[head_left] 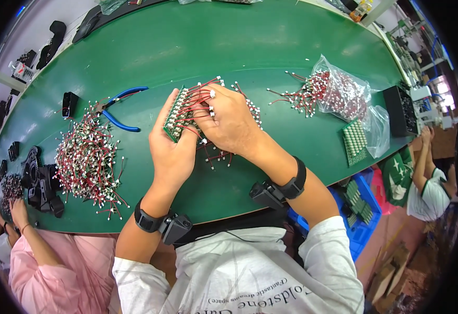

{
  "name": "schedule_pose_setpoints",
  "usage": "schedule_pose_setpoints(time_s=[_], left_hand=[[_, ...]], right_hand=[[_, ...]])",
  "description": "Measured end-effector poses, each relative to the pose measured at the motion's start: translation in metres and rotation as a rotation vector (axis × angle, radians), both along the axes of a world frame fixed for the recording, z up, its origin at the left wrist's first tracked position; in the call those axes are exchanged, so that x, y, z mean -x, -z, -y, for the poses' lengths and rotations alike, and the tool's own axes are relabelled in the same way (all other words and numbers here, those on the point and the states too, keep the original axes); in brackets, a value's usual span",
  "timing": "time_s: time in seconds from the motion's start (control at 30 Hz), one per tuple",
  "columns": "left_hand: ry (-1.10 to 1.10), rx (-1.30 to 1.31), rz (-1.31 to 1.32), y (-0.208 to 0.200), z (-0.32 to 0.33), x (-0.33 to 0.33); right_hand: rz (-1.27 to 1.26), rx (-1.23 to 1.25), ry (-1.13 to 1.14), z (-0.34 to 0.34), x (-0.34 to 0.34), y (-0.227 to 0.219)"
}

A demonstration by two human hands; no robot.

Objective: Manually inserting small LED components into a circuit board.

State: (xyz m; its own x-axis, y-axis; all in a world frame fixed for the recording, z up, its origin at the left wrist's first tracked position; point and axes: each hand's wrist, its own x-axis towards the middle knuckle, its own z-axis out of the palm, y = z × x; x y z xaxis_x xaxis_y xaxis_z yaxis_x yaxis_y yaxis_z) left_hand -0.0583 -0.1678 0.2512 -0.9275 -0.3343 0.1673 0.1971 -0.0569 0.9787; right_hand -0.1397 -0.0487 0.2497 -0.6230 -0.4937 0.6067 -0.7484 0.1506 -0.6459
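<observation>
My left hand grips a green circuit board panel by its edges, tilted up above the table. Rows of white connectors cover the panel, and red and black cables with white plugs stick out of it toward the right. My right hand is closed at the panel's right side, fingers pinched among these cables. Its fingertips are partly hidden, so the exact cable between them cannot be made out. More loose cables lie on the table under and beside my right hand.
A large heap of cables lies at left, beside blue-handled cutters. At right are a clear bag of cables, another board panel and a black box. A blue crate holds boards below. Co-workers sit on both sides.
</observation>
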Motion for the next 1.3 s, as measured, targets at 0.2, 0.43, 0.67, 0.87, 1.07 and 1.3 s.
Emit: schedule_pose_setpoints(time_s=[0.2, 0.43, 0.67, 0.87, 1.07, 1.3], left_hand=[[-0.035, 0.106, -0.001, 0.004, 0.002, 0.000], [-0.024, 0.091, 0.007, -0.001, 0.003, -0.001], [-0.052, 0.211, -0.029, -0.005, 0.007, -0.002], [-0.112, 0.242, -0.134, -0.010, 0.015, 0.007], [-0.166, 0.302, -0.097, -0.031, 0.018, 0.005], [-0.131, 0.285, -0.083, -0.036, 0.023, -0.002]], right_hand=[[-0.031, -0.073, 0.047, -0.001, -0.003, 0.001], [-0.022, -0.052, 0.043, 0.000, -0.004, -0.001], [-0.022, -0.074, 0.021, 0.000, 0.002, -0.015], [-0.130, -0.145, -0.034, 0.013, 0.019, -0.029], [-0.124, -0.117, -0.033, 0.016, 0.023, -0.043], [-0.081, -0.083, -0.055, 0.015, 0.015, -0.051]])
